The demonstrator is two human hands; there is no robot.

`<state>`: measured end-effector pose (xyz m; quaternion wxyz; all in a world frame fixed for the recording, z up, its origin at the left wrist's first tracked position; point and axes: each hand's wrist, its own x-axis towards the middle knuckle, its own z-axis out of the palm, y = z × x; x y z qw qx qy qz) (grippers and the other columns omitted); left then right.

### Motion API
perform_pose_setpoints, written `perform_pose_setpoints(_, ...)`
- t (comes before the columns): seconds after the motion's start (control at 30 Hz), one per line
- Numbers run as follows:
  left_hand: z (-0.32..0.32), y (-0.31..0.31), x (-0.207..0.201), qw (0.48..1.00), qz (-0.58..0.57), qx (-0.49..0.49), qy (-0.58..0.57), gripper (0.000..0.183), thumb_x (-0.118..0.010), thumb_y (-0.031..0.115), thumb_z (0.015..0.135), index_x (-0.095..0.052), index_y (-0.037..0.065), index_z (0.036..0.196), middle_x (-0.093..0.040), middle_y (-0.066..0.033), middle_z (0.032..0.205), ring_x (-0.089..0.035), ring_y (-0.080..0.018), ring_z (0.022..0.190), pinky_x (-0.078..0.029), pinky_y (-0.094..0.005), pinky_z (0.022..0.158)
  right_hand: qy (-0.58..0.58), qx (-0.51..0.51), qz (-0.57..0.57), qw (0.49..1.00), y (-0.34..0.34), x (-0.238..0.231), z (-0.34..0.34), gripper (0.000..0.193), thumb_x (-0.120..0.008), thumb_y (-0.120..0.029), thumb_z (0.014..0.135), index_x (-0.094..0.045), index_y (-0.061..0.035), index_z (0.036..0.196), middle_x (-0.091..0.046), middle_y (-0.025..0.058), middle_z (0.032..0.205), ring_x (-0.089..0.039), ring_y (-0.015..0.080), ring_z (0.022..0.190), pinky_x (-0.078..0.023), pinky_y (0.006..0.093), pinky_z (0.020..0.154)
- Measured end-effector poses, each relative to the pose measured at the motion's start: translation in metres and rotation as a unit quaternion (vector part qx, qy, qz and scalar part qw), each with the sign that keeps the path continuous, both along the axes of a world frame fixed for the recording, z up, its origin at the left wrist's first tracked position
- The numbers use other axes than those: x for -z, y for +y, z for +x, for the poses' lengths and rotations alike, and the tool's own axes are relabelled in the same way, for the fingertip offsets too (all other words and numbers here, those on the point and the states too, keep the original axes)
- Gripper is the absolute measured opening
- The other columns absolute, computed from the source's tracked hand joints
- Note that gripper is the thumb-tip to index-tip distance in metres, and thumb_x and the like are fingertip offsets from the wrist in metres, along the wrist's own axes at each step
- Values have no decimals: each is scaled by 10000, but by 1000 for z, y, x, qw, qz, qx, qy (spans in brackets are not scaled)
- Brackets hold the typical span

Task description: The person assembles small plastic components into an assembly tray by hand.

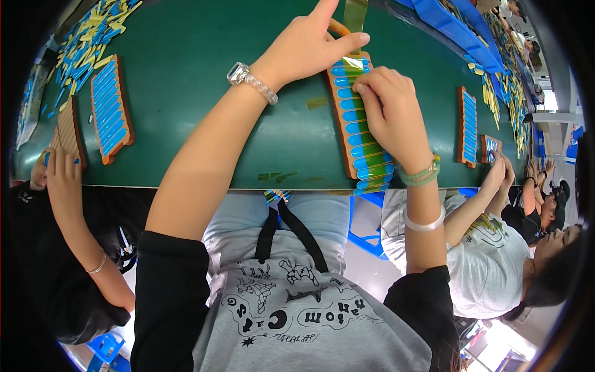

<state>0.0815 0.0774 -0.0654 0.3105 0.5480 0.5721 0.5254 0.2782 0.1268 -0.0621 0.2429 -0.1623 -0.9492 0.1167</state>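
Observation:
A long brown tray (346, 133) with several rounded blue pieces in its slots lies in front of me. A strip of see-through yellow-green tape (372, 149) runs lengthwise over the pieces and hangs past the tray's near end. My left hand (310, 46) is over the tray's far end, thumb and forefinger stretched apart, beside another length of tape (355, 17); its other fingers are partly hidden. Something orange and curved shows by that thumb. My right hand (393, 105) rests on the taped tray, fingers curled together; what they pinch, if anything, is hidden.
Cut tape scraps (277, 177) lie near the table's front edge. A filled tray (110, 111) stands to the left, another (468, 127) to the right. Loose blue and yellow pieces (93, 37) are heaped at far left. People work on both sides; a blue bin (458, 31) stands at far right.

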Motion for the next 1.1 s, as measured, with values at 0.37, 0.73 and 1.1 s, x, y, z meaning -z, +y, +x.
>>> perform_pose_setpoints(0.37, -4, 5, 4, 997, -78, 15, -12, 852, -719, 270, 877, -238, 130, 1567, -664, -206, 1195, -649, -250, 1095, -488, -373, 958, 7, -26, 36, 999, 39, 4, -35, 82, -572, -66, 881, -649, -48, 902, -641, 95, 875, -609, 297, 864, -430, 407, 814)
perform_pose_setpoints(0.73, 2, 1, 12, 995, 6, 7, 98, 978, -740, 155, 846, -105, 174, 1590, -620, -221, 1189, -699, -249, 888, -559, -339, 825, 81, 138, -126, 979, 40, 10, 30, 153, -618, -124, 941, -710, -5, 970, -687, 92, 880, -652, 207, 774, -506, 317, 716)
perform_pose_setpoints(1.1, -25, -25, -41, 918, 203, 138, -311, 924, -682, 222, 894, -71, 211, 1587, -606, -228, 1207, -694, -226, 823, -578, -314, 729, -93, 128, -55, 986, -29, -3, 9, 810, -745, -529, 772, -539, 8, 1343, -518, 209, 1069, -570, 365, 953, -533, 430, 794)
